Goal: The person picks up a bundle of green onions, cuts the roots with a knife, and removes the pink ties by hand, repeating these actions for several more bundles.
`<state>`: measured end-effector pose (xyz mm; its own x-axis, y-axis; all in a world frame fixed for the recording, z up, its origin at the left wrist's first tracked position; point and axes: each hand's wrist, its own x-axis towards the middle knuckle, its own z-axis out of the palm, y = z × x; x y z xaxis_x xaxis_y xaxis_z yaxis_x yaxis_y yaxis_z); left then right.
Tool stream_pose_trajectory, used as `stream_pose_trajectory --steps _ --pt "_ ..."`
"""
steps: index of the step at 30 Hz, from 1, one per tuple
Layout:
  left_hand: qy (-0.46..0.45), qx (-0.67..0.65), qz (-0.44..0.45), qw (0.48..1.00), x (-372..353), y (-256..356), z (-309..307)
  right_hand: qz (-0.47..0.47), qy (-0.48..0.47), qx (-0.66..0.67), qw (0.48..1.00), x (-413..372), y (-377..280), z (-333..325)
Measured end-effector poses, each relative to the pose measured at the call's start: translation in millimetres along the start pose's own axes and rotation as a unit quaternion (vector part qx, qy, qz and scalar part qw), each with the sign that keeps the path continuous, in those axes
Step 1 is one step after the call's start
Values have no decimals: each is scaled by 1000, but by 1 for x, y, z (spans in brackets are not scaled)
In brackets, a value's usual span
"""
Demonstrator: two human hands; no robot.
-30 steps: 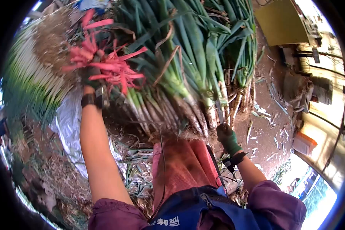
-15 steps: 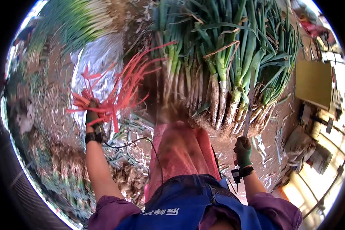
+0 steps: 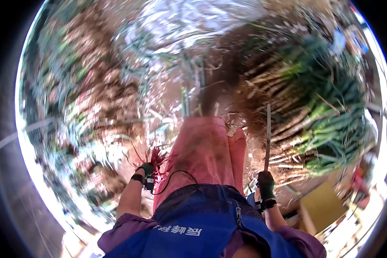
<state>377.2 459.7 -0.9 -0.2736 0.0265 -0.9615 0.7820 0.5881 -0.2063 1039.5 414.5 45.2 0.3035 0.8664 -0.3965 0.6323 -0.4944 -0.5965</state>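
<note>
My left hand (image 3: 147, 169), in a dark glove, is closed around a bunch of red strips (image 3: 158, 157) low beside the pink apron (image 3: 202, 150). My right hand (image 3: 265, 184), also gloved, grips the handle of a knife (image 3: 268, 133) whose long, narrow blade points away from me. Just right of the blade lies a large heap of long green onions (image 3: 301, 120), roots facing me and leaves toward the right; the blade's contact with them cannot be made out. Both wrists carry black bands with small devices, and motion blurs much of the scene.
Another long pile of onions (image 3: 94, 94) runs along the left. Silvery sheeting (image 3: 198, 17) lies on the ground at the far side. Loose leaf scraps litter the brown floor (image 3: 228, 96). A yellowish board or box (image 3: 324, 206) stands at the lower right. A black cable (image 3: 176, 172) hangs across my apron.
My view has turned left, so the onion heap now lies to my right. My left hand has come down and closer to my body with the red strips. The right hand still holds the knife.
</note>
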Motion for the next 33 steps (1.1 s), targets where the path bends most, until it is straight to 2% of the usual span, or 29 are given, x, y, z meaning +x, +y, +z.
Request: stream_pose_trajectory --steps 1,2,4,7,8,9,10,12,13,15,16,19,21,22,24,25,26,27,28,29,30,32,33 --pt "8 -34 14 999 0 -33 24 121 -45 60 990 8 -26 -2" --pt "-23 -13 8 1000 -6 -51 38 243 -88 112 959 15 -61 -4" --pt "-1 48 11 999 -93 -5 31 242 -118 115 956 23 -65 16" --pt "37 -113 16 993 -112 -38 52 241 -168 168 941 27 -82 43" --pt "36 -221 -2 975 -127 -43 56 241 -185 192 933 27 -87 53" --pt "24 -269 3 963 -98 -74 83 232 -198 212 928 24 -93 65" --pt "19 -400 -21 916 -80 -97 108 231 -205 213 927 20 -102 77" --pt "41 -352 145 924 -23 -159 171 233 -214 213 924 8 -120 99" --pt "6 -410 90 908 1 -182 203 197 -254 215 922 -1 -126 111" --pt "55 -340 151 927 4 -213 231 218 -311 247 892 -12 -115 139" --pt "36 -424 101 899 4 -229 245 243 -342 283 863 -20 -119 153" --pt "60 -391 60 917 -33 -280 247 336 -414 379 757 -50 -139 196" --pt "72 -487 18 870 -18 -332 288 266 -456 319 787 -81 -160 232" --pt "131 -500 4 856 -19 -357 300 229 -473 289 800 -98 -175 251" --pt "148 -522 -68 837 -41 -397 296 195 -391 192 879 -132 -208 287" --pt "155 -522 -97 833 -8 -428 328 20 -423 30 905 -137 -217 300" --pt "161 -553 -120 808 -19 -444 322 -155 -393 -134 896 -142 -225 314" --pt "190 -569 -118 792 -7 -465 334 14 -375 -11 927 -180 -287 328" --pt "219 -582 -116 774 7 -488 348 181 -339 115 916 -205 -336 343" --pt "255 -593 -120 754 9 -502 349 192 -331 126 915 -210 -355 355" --pt "241 -542 -152 790 17 -521 347 173 -330 113 921 -213 -369 367" --pt "269 -502 -147 809 -9 -534 290 135 -330 86 930 -210 -392 388" --pt "293 -437 -131 841 3 -549 281 142 -349 100 921 -202 -401 397"
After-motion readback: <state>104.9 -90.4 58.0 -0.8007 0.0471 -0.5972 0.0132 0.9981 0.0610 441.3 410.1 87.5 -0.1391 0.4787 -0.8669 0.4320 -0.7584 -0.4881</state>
